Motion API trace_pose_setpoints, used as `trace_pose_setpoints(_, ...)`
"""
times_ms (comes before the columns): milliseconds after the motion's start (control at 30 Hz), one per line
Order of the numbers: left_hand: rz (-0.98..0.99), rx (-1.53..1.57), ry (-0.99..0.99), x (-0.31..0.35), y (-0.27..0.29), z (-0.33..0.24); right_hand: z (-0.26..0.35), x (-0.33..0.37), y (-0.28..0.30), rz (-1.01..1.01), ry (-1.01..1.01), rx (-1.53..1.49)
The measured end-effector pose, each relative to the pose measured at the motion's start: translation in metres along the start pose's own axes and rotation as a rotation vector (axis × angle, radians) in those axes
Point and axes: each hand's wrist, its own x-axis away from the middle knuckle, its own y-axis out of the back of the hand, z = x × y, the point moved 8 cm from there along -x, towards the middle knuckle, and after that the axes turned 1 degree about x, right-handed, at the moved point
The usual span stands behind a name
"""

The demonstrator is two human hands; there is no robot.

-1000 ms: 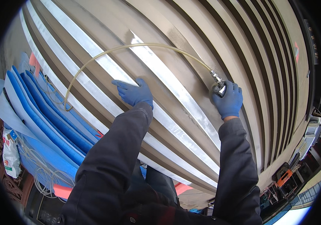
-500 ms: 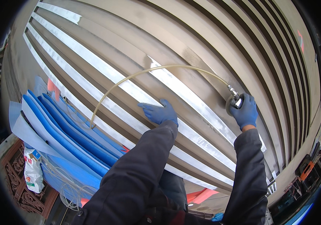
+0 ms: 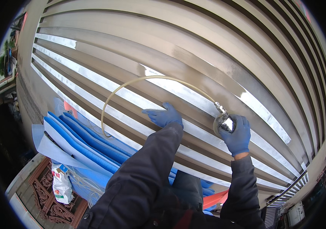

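Wearing a blue glove, my right hand point(image 3: 238, 134) is wrapped round an air sander point(image 3: 224, 123) with a shiny metal body and a round disc. The sander rests on a bright strip of a large slatted metal panel point(image 3: 132, 38). From its metal fitting a yellowish air hose point(image 3: 153, 77) arches left across the slats. My left hand point(image 3: 167, 115), also gloved in blue, leans on the nearer slats with fingers spread and nothing in it. Several slats show bright silvery stretches; others are dull grey-brown.
Blue and white foam sheets point(image 3: 83, 139) are stacked at the panel's lower left edge. Below them sit a white plastic bag point(image 3: 61, 185), coiled clear tubing point(image 3: 94, 196) and a brown ornamental metal panel point(image 3: 44, 198). Red material point(image 3: 215, 198) shows near my legs.
My right hand has brought the sander nearer, onto the closer bright slat, uncovering a bright patch on the slat beyond. My left hand stays on the slats. The whole view has shifted.
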Motion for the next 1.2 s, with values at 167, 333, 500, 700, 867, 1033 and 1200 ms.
trace_pose_setpoints(167,0.028,0.000,-0.001,0.000,0.003,-0.001,0.001,0.009,-0.006,0.023,-0.036,-0.010)
trace_pose_setpoints(333,0.024,-0.029,-0.006,-0.002,-0.002,0.002,0.005,0.010,-0.001,0.049,-0.076,0.077)
trace_pose_setpoints(500,0.094,-0.047,-0.231,-0.007,-0.011,0.019,0.031,0.030,0.006,0.085,-0.181,0.102)
trace_pose_setpoints(700,1.426,0.010,-0.528,-0.043,0.098,0.069,0.082,0.062,-0.011,0.171,-0.273,0.028)
trace_pose_setpoints(867,1.111,0.321,-1.264,-0.130,0.231,-0.052,0.131,0.080,-0.055,0.233,-0.329,-0.072)
trace_pose_setpoints(1033,0.056,0.130,-1.657,-0.223,0.208,-0.191,0.190,0.086,-0.097,0.251,-0.291,-0.083)
trace_pose_setpoints(1200,-0.107,-0.073,-1.532,-0.317,0.136,-0.253,0.219,0.090,-0.111,0.241,-0.310,-0.091)
